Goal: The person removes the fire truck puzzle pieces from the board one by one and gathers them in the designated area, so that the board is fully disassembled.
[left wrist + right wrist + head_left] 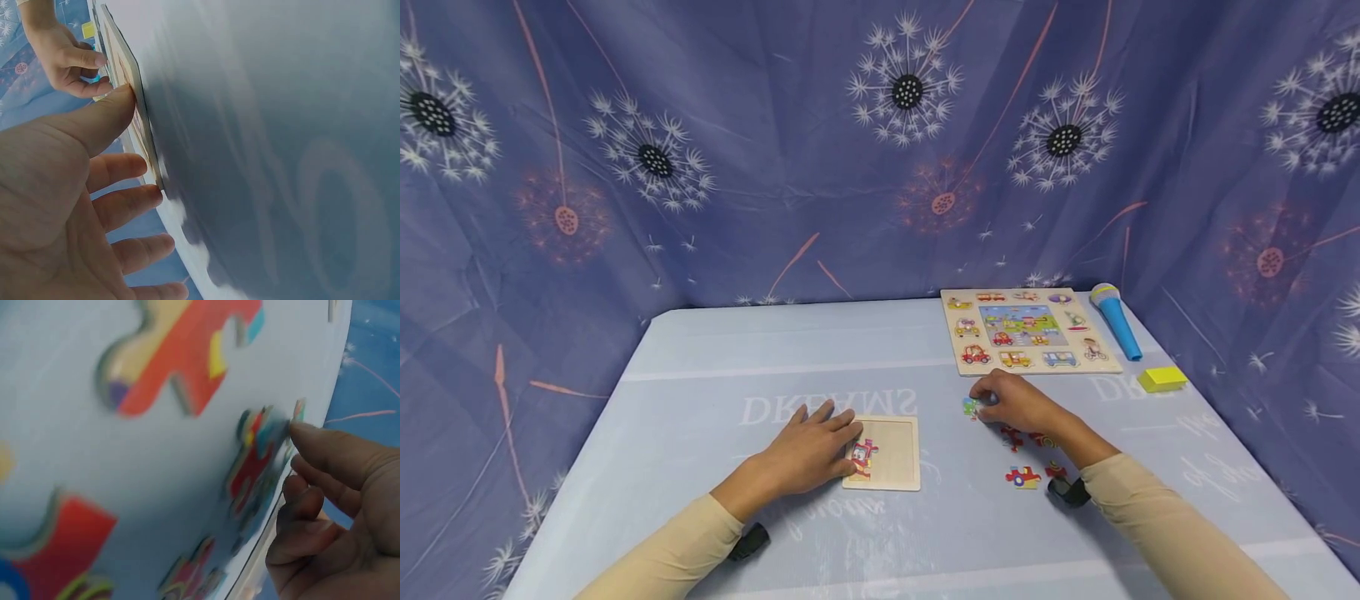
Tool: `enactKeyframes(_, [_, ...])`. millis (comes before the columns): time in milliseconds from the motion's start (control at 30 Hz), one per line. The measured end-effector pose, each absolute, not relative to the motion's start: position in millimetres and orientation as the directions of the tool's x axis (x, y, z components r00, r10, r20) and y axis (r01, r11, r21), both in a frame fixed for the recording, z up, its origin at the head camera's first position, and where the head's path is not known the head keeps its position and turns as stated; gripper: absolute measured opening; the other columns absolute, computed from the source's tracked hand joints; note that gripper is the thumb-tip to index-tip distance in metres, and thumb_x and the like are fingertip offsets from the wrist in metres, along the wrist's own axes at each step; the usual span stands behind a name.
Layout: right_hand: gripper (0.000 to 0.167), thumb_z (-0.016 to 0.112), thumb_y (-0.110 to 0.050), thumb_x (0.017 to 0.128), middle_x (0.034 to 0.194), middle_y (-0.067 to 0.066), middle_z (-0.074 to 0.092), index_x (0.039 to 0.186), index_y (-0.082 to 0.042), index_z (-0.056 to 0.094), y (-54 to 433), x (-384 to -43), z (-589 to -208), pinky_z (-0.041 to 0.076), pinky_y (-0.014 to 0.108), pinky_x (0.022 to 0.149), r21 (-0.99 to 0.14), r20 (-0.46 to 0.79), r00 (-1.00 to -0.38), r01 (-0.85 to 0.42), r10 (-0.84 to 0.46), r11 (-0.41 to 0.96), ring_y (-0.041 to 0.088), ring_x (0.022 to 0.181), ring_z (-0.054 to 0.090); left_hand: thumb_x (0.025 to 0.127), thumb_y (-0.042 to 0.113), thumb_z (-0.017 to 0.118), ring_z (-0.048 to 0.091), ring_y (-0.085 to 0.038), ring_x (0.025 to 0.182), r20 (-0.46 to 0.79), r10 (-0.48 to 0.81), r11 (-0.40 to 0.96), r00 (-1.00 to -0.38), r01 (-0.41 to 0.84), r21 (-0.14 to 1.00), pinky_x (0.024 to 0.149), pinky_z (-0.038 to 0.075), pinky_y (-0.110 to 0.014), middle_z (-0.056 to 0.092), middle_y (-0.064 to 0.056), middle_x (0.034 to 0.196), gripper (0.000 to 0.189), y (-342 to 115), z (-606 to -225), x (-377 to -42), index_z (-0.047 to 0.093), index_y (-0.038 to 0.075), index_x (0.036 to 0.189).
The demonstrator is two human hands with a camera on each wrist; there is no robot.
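Note:
A square wooden puzzle tray (pixel 895 454) lies on the table, with a red and yellow jigsaw piece (pixel 863 454) in its left side. My left hand (pixel 811 450) rests over the tray's left edge, fingers spread and thumb (pixel 115 115) on the rim. To the right of the tray, my right hand (pixel 1018 404) pinches a small green and blue jigsaw piece (pixel 970 407) between thumb and forefinger. In the right wrist view this piece (pixel 299 410) shows at the thumb tip. Several red jigsaw pieces (pixel 1022 477) lie loose below and beside the right hand.
A larger wooden vehicle puzzle board (pixel 962 364) lies at the back right. Beside it are a blue toy microphone (pixel 1120 323) and a yellow block (pixel 1162 380). A blue dandelion-print curtain (pixel 760 167) stands behind the table (pixel 715 350).

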State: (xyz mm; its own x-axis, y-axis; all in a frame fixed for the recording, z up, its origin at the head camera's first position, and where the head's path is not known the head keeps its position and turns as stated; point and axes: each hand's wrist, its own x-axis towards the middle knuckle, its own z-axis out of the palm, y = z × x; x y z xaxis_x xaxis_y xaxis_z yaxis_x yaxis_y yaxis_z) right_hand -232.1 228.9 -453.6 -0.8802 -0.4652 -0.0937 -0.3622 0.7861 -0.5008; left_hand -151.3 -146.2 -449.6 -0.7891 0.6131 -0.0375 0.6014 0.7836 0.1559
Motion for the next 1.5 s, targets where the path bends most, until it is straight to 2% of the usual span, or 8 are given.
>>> enactKeyframes(200, [0.032, 0.077, -0.012, 0.089, 0.111, 0.009, 0.066, 0.119, -0.002, 0.071, 203, -223, -444, 0.050, 0.045, 0.091, -0.530, -0.030, -0.881, -0.386, -0.472, 0.755, 0.025, 0.102, 0.061, 0.094, 0.048, 0.070, 0.039, -0.045, 0.145, -0.058, 0.589, 0.800, -0.806, 0.573, 0.176, 0.109, 0.030, -0.072, 0.053, -0.010, 0.152, 0.064, -148, -448, -152, 0.057, 0.012, 0.146])
enactKeyframes(367, [0.031, 0.075, -0.011, 0.090, 0.111, 0.012, 0.067, 0.119, -0.001, 0.071, 159, -213, -438, 0.052, 0.038, 0.084, -0.574, 0.019, -0.833, -0.463, -0.554, 0.676, 0.027, 0.102, 0.063, 0.092, 0.051, 0.072, 0.036, -0.045, 0.146, -0.076, 0.573, 0.809, -0.816, 0.549, 0.211, 0.110, 0.028, -0.073, 0.050, -0.008, 0.155, 0.071, -148, -446, -155, 0.054, 0.013, 0.149])
enactKeyframes(500, [0.032, 0.075, -0.011, 0.089, 0.108, 0.009, 0.066, 0.119, -0.002, 0.072, 120, -197, -439, 0.050, 0.034, 0.081, -0.610, -0.013, -0.785, -0.484, -0.619, 0.627, 0.023, 0.096, 0.062, 0.091, 0.052, 0.072, 0.036, -0.046, 0.147, -0.083, 0.582, 0.802, -0.809, 0.554, 0.223, 0.109, 0.028, -0.074, 0.049, -0.008, 0.156, 0.072, -146, -445, -156, 0.054, 0.013, 0.149])
enactKeyframes(700, [0.037, 0.078, -0.018, 0.087, 0.099, -0.001, 0.059, 0.122, -0.009, 0.071, 83, -173, -448, 0.044, 0.028, 0.072, -0.496, -0.077, -0.740, -0.553, -0.668, 0.670, 0.010, 0.081, 0.051, 0.091, 0.051, 0.072, 0.035, -0.044, 0.148, -0.103, 0.580, 0.805, -0.808, 0.549, 0.224, 0.110, 0.027, -0.074, 0.048, -0.006, 0.156, 0.070, -143, -447, -156, 0.055, 0.014, 0.148])
enactKeyframes(867, [0.036, 0.078, -0.019, 0.087, 0.098, -0.004, 0.057, 0.122, -0.014, 0.071, 74, -166, -454, 0.042, 0.027, 0.070, -0.461, -0.091, -0.759, -0.542, -0.645, 0.703, 0.008, 0.081, 0.048, 0.091, 0.051, 0.073, 0.035, -0.044, 0.147, -0.100, 0.581, 0.805, -0.808, 0.552, 0.218, 0.109, 0.027, -0.074, 0.049, -0.007, 0.156, 0.068, -144, -448, -157, 0.057, 0.015, 0.146])
enactKeyframes(1100, [0.036, 0.079, -0.012, 0.080, 0.097, -0.001, 0.060, 0.115, -0.007, 0.072, 70, -166, -457, 0.047, 0.031, 0.078, -0.558, -0.065, -0.800, -0.467, -0.597, 0.686, 0.010, 0.085, 0.052, 0.090, 0.051, 0.073, 0.034, -0.045, 0.147, -0.099, 0.583, 0.804, -0.807, 0.554, 0.216, 0.109, 0.027, -0.075, 0.049, -0.006, 0.156, 0.068, -144, -449, -157, 0.058, 0.015, 0.145])
enactKeyframes(1300, [0.029, 0.081, -0.003, 0.076, 0.087, 0.000, 0.060, 0.101, -0.008, 0.068, 66, -169, -458, 0.045, 0.029, 0.072, -0.673, -0.090, -0.847, -0.336, -0.524, 0.658, 0.011, 0.078, 0.051, 0.090, 0.052, 0.073, 0.033, -0.045, 0.148, -0.105, 0.577, 0.808, -0.810, 0.546, 0.220, 0.110, 0.025, -0.075, 0.048, -0.006, 0.157, 0.070, -143, -450, -158, 0.057, 0.016, 0.147])
enactKeyframes(1500, [0.031, 0.079, 0.005, 0.074, 0.080, -0.003, 0.060, 0.098, -0.010, 0.066, 64, -170, -457, 0.043, 0.025, 0.064, -0.708, -0.117, -0.860, -0.279, -0.497, 0.649, 0.009, 0.071, 0.052, 0.089, 0.052, 0.073, 0.033, -0.045, 0.148, -0.106, 0.572, 0.812, -0.813, 0.543, 0.215, 0.110, 0.026, -0.074, 0.048, -0.005, 0.157, 0.070, -143, -450, -158, 0.057, 0.016, 0.147])
